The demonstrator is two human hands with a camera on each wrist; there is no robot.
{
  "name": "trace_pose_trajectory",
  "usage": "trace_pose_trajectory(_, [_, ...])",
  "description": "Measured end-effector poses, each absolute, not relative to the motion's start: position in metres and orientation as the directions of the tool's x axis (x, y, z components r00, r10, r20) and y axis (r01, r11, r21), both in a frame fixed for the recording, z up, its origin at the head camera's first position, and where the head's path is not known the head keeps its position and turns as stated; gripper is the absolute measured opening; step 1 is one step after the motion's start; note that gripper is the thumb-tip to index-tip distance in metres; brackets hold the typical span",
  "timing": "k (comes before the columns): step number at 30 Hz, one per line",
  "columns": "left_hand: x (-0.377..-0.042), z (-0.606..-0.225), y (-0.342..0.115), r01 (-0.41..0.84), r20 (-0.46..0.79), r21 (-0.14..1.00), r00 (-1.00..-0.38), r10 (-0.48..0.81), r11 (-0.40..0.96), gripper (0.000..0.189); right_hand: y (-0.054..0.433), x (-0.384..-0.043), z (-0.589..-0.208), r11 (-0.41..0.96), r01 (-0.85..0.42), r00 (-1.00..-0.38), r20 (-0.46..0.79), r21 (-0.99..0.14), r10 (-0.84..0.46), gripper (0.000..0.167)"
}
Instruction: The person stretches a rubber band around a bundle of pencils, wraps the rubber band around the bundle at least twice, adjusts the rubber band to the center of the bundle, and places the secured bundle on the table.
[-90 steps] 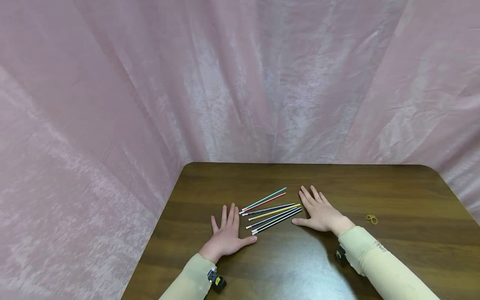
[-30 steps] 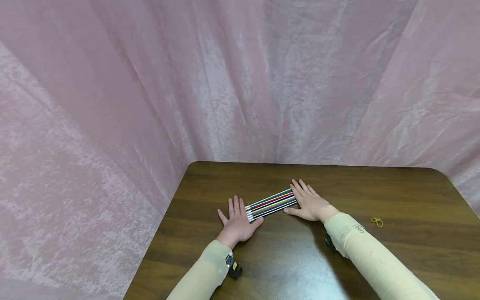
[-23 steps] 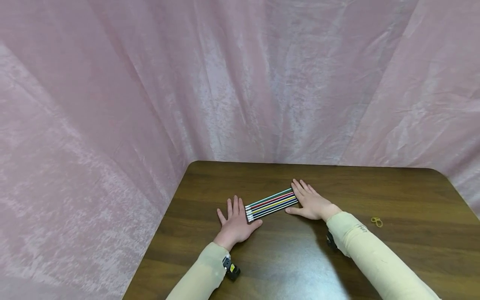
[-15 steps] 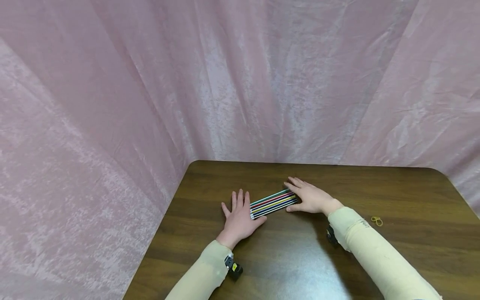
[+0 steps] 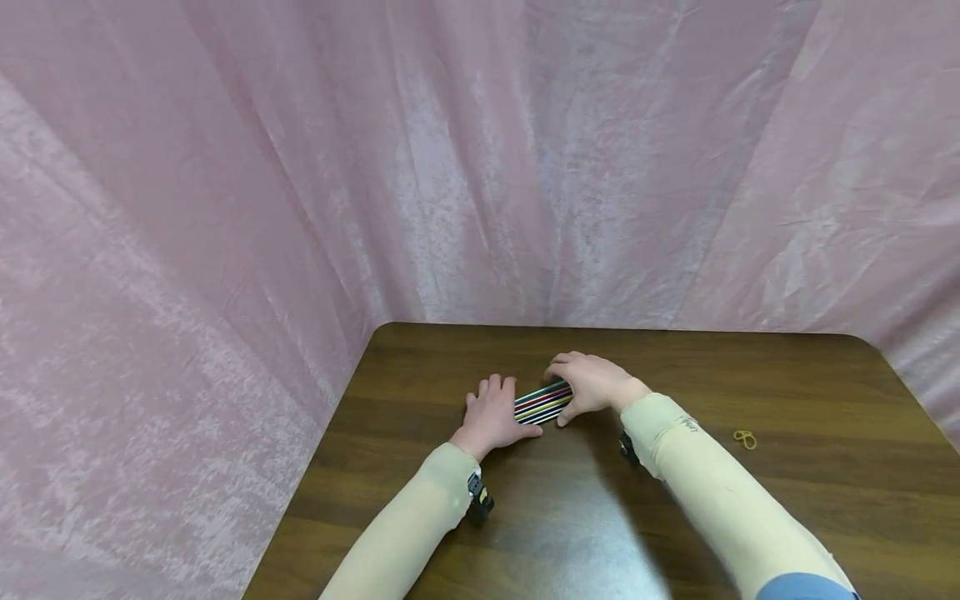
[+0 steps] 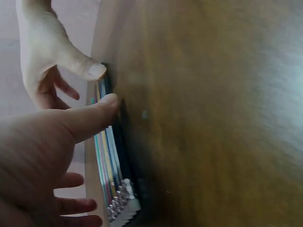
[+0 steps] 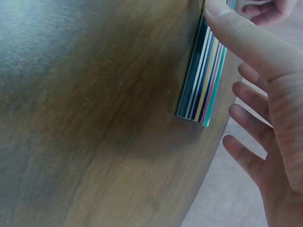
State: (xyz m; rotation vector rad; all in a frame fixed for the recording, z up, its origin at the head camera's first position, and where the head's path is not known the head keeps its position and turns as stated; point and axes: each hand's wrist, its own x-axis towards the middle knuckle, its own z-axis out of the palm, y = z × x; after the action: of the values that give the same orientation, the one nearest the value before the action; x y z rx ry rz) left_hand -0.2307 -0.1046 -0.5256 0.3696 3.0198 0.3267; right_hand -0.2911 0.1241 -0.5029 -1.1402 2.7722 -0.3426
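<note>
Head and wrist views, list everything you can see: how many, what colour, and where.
table: one, brown wood grain, across the lower head view
curtain: count unclear, pink, behind and left of the table
eraser-tipped pencils: several, exact count unclear; green, red, yellow and dark blue among them; bunched side by side at mid-table
rubber band: at least one, yellow, right side of the table
left wrist camera and right wrist camera: two, black, one at each wrist
left sleeve and right sleeve: two, pale yellow, on the forearms
blue cloth: one piece, blue, at the right sleeve's upper end
left hand: one, bare, at the pencils' eraser end
right hand: one, bare, at their other end
</note>
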Motion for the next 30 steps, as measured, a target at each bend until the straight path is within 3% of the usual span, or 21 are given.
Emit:
trace_pose_trajectory(13, [-0.236,-0.519,-0.099,0.239,-0.139,0.188,-0.954,0.267,0.952,0.098,0.117,-0.296,-0.505,0.714,-0.637,-0.725,-0.091,-0.291,-0.683,0.08])
trace_pose_trajectory(20, [-0.239,-0.518,-0.092,0.239,-0.123,0.119,-0.96,0.253,0.964,0.102,0.111,-0.295,-0.515,0.695,-0.679,-0.706,-0.05,-0.236,-0.706,0.086])
trace_pose_trajectory(30, [-0.241,-0.515,-0.082,0.159,-0.162,0.085,-0.972,0.171,0.984,0.104,0.106,-0.29,-0.523,0.731,-0.624,-0.746,-0.071,-0.276,-0.662,0.073])
